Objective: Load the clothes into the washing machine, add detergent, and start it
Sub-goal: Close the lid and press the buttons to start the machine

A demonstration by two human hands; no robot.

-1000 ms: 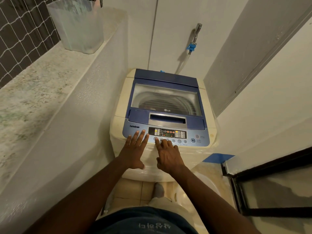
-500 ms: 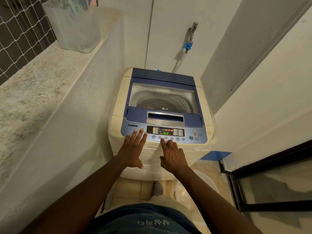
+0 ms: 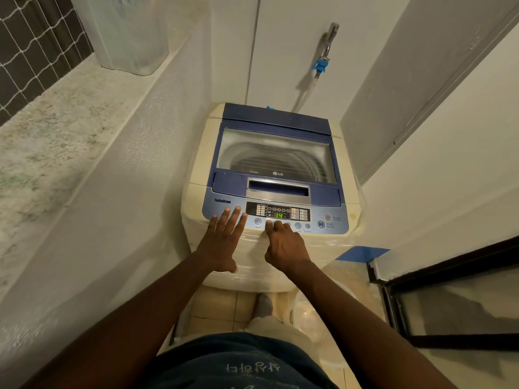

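A cream top-loading washing machine [image 3: 196, 197] with a blue lid [image 3: 275, 122] stands in the corner, lid down. Through the lid's window the drum shows; any clothes inside are hard to make out. Its blue control panel [image 3: 334, 231] has a lit green display [image 3: 279, 215] reading 14. My left hand [image 3: 223, 240] lies flat with fingers spread on the panel's left end. My right hand [image 3: 285, 244] is curled, its index fingertip on a round button just below the display. No detergent is in sight.
A stone ledge [image 3: 56, 130] with a frosted plastic bin [image 3: 132, 32] runs along the left. A tap with a blue hose fitting [image 3: 321, 64] is on the back wall. A dark-framed glass door [image 3: 449, 299] is at the right. Tiled floor and my foot lie below.
The display, dark a second ago, read 44 half a second ago and now reads 14. My right index finger stays on the buttons under the display. My left hand has not moved.
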